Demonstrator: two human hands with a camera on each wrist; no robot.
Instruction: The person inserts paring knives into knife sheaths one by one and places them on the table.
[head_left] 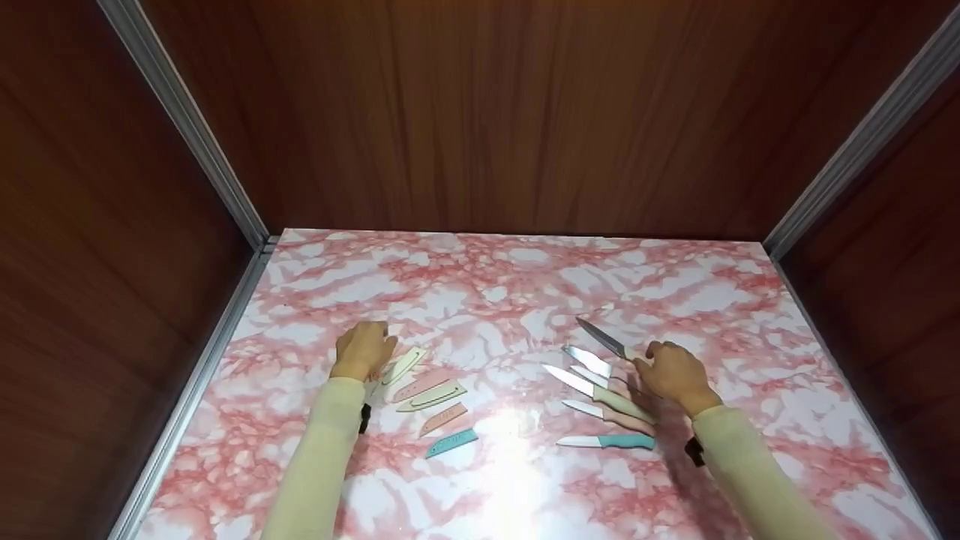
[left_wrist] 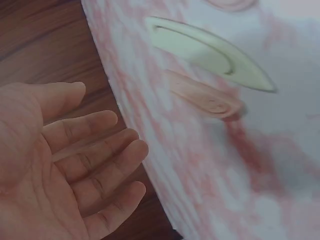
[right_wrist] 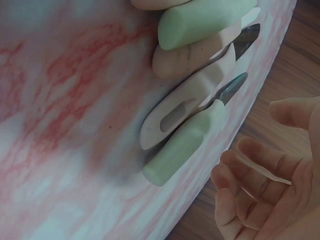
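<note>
My left hand point(head_left: 363, 351) hovers with relaxed, slightly bent fingers beside a pale green knife sheath point(head_left: 405, 365). In the left wrist view its palm faces up and holds nothing; a pale green sheath point(left_wrist: 200, 50) and a pink sheath point(left_wrist: 205, 97) lie apart from it. My right hand point(head_left: 673, 373) is by the pale handle of a knife point(head_left: 602, 337) at the top of the knife group. The right wrist view has its fingers loosely bent and bare, away from a green knife handle point(right_wrist: 180, 147) and a pink handle with a slot point(right_wrist: 192, 97).
Below the left hand lie more sheaths, including an orange-pink one point(head_left: 444, 418) and a teal one point(head_left: 452, 443). Several knives lie fanned on the right, among them a green-handled knife point(head_left: 622, 403) and a teal-handled knife point(head_left: 626, 441). Brown panels point(head_left: 495, 120) enclose the pink marbled table point(head_left: 517, 292).
</note>
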